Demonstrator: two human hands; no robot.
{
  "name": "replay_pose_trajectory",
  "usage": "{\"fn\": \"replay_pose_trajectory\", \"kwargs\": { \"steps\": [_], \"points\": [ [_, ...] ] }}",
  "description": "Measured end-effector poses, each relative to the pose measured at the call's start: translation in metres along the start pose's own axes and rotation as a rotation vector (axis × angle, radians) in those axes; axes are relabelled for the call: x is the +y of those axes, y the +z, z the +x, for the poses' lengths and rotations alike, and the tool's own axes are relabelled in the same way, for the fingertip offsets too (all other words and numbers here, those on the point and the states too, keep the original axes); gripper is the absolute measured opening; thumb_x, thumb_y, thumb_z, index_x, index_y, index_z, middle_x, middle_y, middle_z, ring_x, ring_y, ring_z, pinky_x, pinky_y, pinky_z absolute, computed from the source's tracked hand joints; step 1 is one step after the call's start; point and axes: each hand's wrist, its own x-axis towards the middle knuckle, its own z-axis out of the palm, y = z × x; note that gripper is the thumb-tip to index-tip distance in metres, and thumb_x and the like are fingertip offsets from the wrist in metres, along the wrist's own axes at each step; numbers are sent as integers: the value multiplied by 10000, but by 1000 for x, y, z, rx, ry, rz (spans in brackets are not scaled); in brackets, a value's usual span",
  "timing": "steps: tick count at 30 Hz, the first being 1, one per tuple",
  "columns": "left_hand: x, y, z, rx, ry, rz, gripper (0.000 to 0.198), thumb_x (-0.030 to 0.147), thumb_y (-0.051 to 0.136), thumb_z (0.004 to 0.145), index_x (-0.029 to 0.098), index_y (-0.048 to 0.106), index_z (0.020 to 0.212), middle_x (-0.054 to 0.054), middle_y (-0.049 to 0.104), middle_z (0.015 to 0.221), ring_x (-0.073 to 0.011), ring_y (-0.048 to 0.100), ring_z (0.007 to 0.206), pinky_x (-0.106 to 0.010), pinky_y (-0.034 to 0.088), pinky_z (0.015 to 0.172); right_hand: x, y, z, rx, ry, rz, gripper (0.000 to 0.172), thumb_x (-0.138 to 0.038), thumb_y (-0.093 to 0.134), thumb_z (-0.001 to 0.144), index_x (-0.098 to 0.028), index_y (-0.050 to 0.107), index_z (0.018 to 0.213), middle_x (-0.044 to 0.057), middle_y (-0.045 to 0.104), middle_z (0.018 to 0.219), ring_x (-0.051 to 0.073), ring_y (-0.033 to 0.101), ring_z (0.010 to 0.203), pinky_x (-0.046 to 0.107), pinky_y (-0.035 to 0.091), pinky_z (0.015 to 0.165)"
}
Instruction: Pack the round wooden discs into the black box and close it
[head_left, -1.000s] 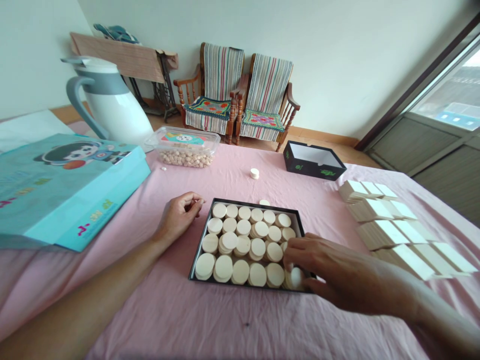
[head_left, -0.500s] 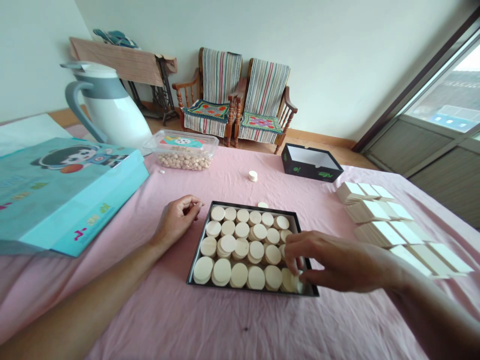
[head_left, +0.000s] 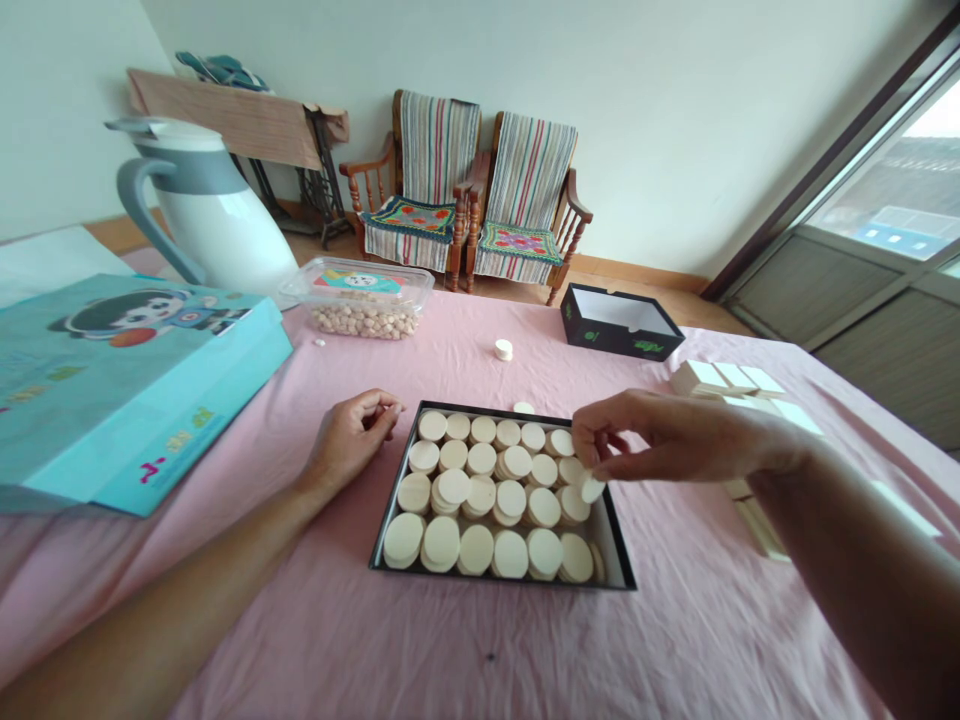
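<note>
A shallow black box [head_left: 621,545] holds rows of stacked round wooden discs [head_left: 477,550]. Over its right side, my right hand [head_left: 637,435] pinches a wooden disc [head_left: 592,489], tilted, between thumb and fingers. At the right end of the nearest row, a few discs stand on edge against the last stack. My left hand [head_left: 358,432] lies on the pink cloth just left of the box, its fingers curled in with nothing visible in them. Behind the box's far edge lies a loose disc [head_left: 523,408], and farther back is a short stack of discs [head_left: 503,349].
Stacks of rectangular wooden pieces [head_left: 701,378] stand at right, partly behind my right forearm. A black box lid [head_left: 622,340], a clear tub of pistachio-like nuts [head_left: 364,320], a white jug [head_left: 225,225] and a turquoise box [head_left: 187,400] are also on the pink cloth [head_left: 360,640].
My right hand has lifted from the box's near right corner toward its far right side, now with a disc in its fingertips. My left hand has stayed put.
</note>
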Motion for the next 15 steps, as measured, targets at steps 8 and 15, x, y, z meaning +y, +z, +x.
{"fn": "replay_pose_trajectory", "kwargs": {
  "steps": [8, 15],
  "points": [
    [0, 1, 1, -16, -18, -14, 293, 435, 519, 809, 159, 614, 836, 0, 605, 643, -132, 557, 592, -202, 415, 547, 14, 13, 8, 168, 124, -228, 91, -189, 479, 828, -190, 568, 809, 15, 605, 777, 127, 508, 703, 257, 382, 647],
    [-2, 0, 1, -19, -11, 6, 291, 434, 515, 818, 163, 618, 842, -4, 620, 686, -135, 563, 627, -204, 411, 566, 12, 24, 15, 170, 130, -279, 148, -88, 460, 794, -183, 572, 809, 26, 629, 807, 140, 527, 743, 278, 392, 712]
  ]
}}
